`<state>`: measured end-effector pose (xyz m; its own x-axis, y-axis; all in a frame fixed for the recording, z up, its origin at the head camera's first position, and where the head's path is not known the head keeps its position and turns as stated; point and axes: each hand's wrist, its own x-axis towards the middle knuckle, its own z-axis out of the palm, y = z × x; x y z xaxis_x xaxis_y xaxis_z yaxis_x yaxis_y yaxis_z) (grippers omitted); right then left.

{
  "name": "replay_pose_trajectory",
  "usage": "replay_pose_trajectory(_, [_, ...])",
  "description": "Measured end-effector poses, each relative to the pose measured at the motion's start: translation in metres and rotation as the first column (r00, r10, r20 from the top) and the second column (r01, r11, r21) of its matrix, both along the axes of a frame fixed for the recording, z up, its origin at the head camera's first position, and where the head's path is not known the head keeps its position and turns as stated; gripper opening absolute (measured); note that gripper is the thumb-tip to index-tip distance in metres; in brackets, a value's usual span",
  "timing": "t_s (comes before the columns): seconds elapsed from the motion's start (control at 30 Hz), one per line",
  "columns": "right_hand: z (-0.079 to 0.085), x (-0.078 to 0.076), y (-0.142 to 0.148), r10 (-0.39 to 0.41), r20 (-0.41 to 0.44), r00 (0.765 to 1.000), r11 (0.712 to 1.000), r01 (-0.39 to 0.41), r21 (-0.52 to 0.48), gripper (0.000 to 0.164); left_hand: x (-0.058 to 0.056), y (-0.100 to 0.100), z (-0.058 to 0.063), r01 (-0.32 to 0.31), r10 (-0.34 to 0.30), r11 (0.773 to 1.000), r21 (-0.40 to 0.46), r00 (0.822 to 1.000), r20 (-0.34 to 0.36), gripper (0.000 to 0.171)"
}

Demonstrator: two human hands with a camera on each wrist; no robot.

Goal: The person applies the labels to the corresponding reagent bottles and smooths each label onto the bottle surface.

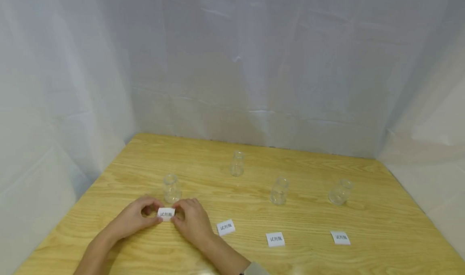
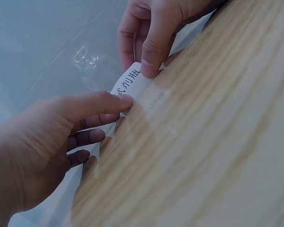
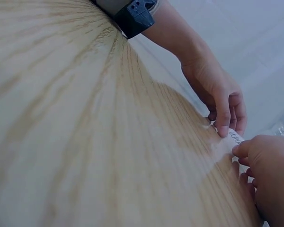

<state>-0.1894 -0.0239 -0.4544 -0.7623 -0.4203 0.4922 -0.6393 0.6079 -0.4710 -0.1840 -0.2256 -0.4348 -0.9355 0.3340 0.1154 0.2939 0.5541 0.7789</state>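
Observation:
A small white paper label [image 1: 166,214] with handwritten characters is stretched between both hands, its lettering facing me. My left hand [image 1: 135,219] pinches its left end between thumb and fingers. At the opposite end, my right hand [image 1: 194,222] pinches it the same way; the left wrist view shows the right thumb [image 2: 150,59] pressed over the corner. Just behind the label stands a clear glass bottle [image 1: 171,189], its base partly screened by the right fingers. In the right wrist view the label [image 3: 235,137] is mostly hidden between the fingertips.
Three more glass bottles stand farther right: one at the back [image 1: 237,164], one in the middle [image 1: 279,191] and one at the right [image 1: 340,192]. Three similar labels lie nearer me: one [image 1: 226,227], another [image 1: 275,239] and a third [image 1: 340,238]. White sheeting [image 1: 254,65] surrounds the wooden table [image 1: 308,259].

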Motion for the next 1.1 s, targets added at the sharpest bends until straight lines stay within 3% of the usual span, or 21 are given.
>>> replay_pose_trajectory(0.2, [0.001, -0.001, 0.000, 0.047, 0.168, 0.985, 0.974, -0.008, -0.227, 0.021, 0.000, 0.002, 0.000, -0.001, -0.003, 0.996, 0.085, 0.999, 0.047, 0.028])
replay_pose_trajectory(0.37, [0.005, 0.000, 0.001, 0.107, 0.269, 0.957, 0.913, 0.013, -0.409, 0.023, 0.000, 0.009, 0.002, 0.009, -0.012, 0.991, 0.136, 1.000, 0.022, 0.026])
replay_pose_trajectory(0.5, [0.006, 0.001, 0.006, 0.117, 0.319, 0.941, 0.872, 0.056, -0.486, 0.024, 0.001, 0.015, 0.004, 0.023, -0.029, 0.983, 0.183, 0.999, 0.032, 0.027])
replay_pose_trajectory(0.63, [0.008, 0.002, 0.011, 0.111, 0.314, 0.943, 0.852, 0.073, -0.519, 0.024, 0.003, 0.019, 0.005, 0.048, -0.060, 0.967, 0.252, 0.997, 0.043, 0.024])
replay_pose_trajectory(0.87, [0.010, 0.004, 0.014, 0.106, 0.265, 0.958, 0.832, 0.060, -0.551, 0.026, 0.006, 0.021, 0.004, 0.095, -0.097, 0.938, 0.333, 0.995, -0.012, 0.018])
replay_pose_trajectory(1.1, [0.011, 0.003, 0.012, 0.120, 0.240, 0.963, 0.829, 0.036, -0.558, 0.025, 0.009, 0.020, 0.007, 0.101, -0.105, 0.940, 0.327, 0.995, -0.006, 0.015])
